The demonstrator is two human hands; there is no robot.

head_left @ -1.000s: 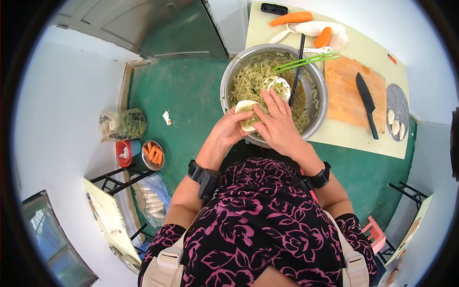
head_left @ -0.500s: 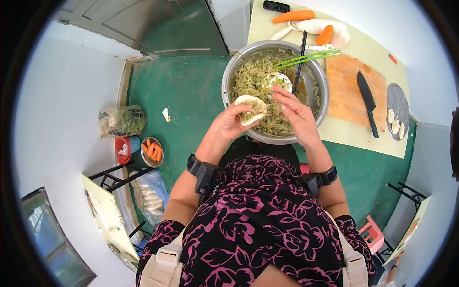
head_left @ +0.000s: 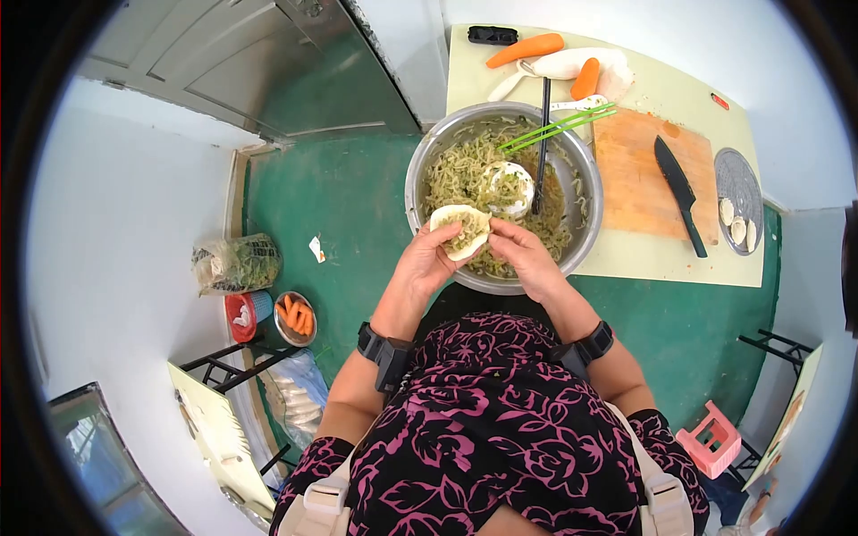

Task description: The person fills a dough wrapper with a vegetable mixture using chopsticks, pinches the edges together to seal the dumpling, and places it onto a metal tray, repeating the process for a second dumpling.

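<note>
My left hand (head_left: 424, 264) cups a round dumpling wrapper (head_left: 476, 228) with green shredded filling in its middle; the thumb lies over the filling. At the wrapper's right edge, my right hand (head_left: 529, 263) pinches with thumb and fingers. Both hands are over the near side of a large metal bowl (head_left: 593, 201) of shredded vegetable filling (head_left: 456, 170). A white round thing (head_left: 521, 207), partly covered with filling, sits inside that bowl. Green chopsticks (head_left: 559, 129) and black chopsticks (head_left: 543, 116) lean on the bowl's far rim.
Right of the bowl, a black knife (head_left: 677, 188) lies on a wooden cutting board (head_left: 626, 170). Beyond it, a grey plate (head_left: 738, 170) holds a few dumplings (head_left: 737, 230). Carrots (head_left: 527, 49) and a white radish (head_left: 563, 64) lie at the back. A pink stool (head_left: 712, 442) stands on the floor.
My right hand has come down from above the bowl's white round thing to the wrapper and now grips its edge. My left hand still holds the wrapper. The view has shifted slightly.
</note>
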